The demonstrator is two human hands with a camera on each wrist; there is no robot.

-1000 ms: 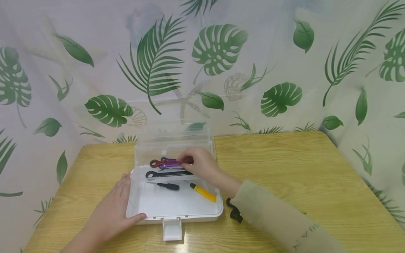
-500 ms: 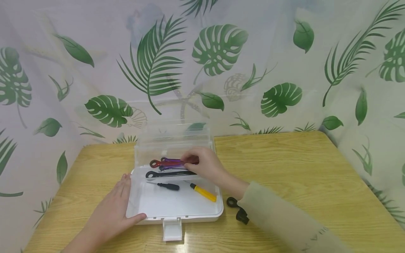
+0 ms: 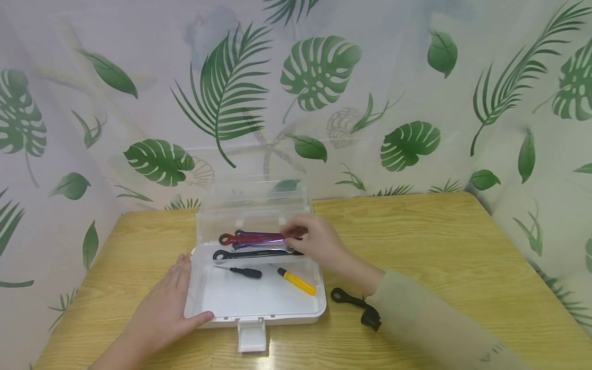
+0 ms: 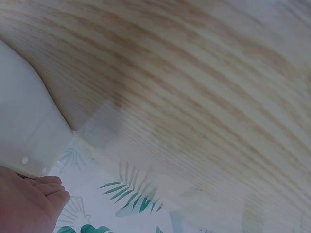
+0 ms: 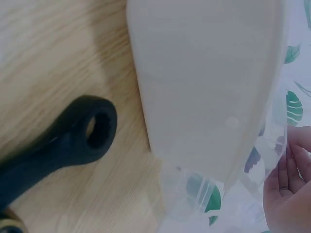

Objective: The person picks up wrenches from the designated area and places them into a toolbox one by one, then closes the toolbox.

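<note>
An open clear plastic box stands on a wooden table, its lid upright at the back. Inside lie a purple wrench, a red wrench, a black wrench, a black screwdriver and a yellow-handled screwdriver. My right hand hovers at the box's back right, fingertips loosely curled at the right ends of the coloured wrenches. My left hand lies flat against the box's left side, thumb on the front corner. In the wrist views, the left hand and right hand show beside the box wall.
Another black wrench lies on the table just right of the box, and its ring end is close up in the right wrist view. A leaf-printed curtain encloses the table at the back and sides.
My right hand has slid rightward along the coloured wrenches, uncovering more of them; the wrenches stayed put. The left hand and box have not moved.
</note>
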